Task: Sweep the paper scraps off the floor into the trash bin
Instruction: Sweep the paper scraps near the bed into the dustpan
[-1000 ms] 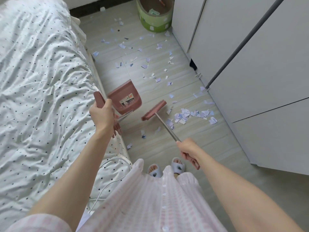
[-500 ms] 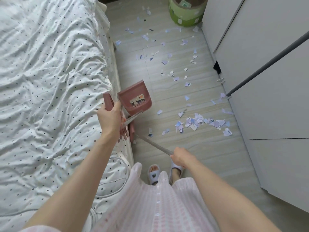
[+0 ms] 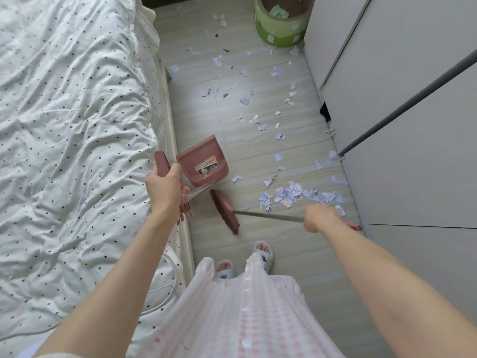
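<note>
Lilac and white paper scraps (image 3: 296,196) lie heaped on the pale floor near the wardrobe, with more scattered scraps (image 3: 245,100) strewn toward the far end. A green trash bin (image 3: 281,21) stands at the far end against the wardrobe. My left hand (image 3: 162,188) grips the handle of a dusty-pink dustpan (image 3: 202,164), held off the floor beside the bed. My right hand (image 3: 320,218) holds the metal stick of a pink broom (image 3: 224,211), whose head rests on the floor left of the heap, close to the bed.
A bed (image 3: 77,125) with a dotted white cover fills the left side. White wardrobe doors (image 3: 400,125) line the right. The floor strip between them is narrow. My slippered feet (image 3: 245,259) stand just behind the broom. A white cable (image 3: 165,288) hangs at the bed edge.
The broom head has swung from under the dustpan by the bed out to the right and nearer the heap. My right hand moved right. The dustpan stays held up.
</note>
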Demonstrator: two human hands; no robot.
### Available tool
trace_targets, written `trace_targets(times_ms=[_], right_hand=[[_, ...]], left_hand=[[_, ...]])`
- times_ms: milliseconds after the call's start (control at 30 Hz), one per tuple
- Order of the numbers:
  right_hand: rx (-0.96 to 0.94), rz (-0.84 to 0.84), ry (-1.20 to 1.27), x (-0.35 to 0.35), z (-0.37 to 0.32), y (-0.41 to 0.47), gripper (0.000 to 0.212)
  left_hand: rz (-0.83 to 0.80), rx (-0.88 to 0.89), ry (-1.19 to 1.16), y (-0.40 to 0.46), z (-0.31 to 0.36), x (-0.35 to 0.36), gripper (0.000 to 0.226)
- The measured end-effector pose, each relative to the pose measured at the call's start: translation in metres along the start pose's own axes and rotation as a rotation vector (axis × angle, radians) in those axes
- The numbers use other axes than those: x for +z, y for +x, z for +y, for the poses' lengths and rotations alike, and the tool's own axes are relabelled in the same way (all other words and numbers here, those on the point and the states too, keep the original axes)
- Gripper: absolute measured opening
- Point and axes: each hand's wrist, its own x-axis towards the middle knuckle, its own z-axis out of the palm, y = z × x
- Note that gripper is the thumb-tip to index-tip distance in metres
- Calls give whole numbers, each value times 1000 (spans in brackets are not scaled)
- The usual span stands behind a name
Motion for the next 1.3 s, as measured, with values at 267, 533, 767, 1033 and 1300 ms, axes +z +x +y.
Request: trace_targets(times_ms=[267,533,767,1033,1300], right_hand=[[80,119,100,-38,59,4,36],[19,74,235,-31,83,-6,35],[46,50,111,-11,76,-5,42],[235,84,-84,-20,109,-5,37],[241,212,83,-11,118,-5,32]], left_hand=[[-18,34,10,-2,4,22,29],[-26,42,59,-1,8,38,26],[-53,36,120,-8,1,41,24],[-68,19,139,-12,1,51,29],[-91,-17,165,-12,-5,63,25]])
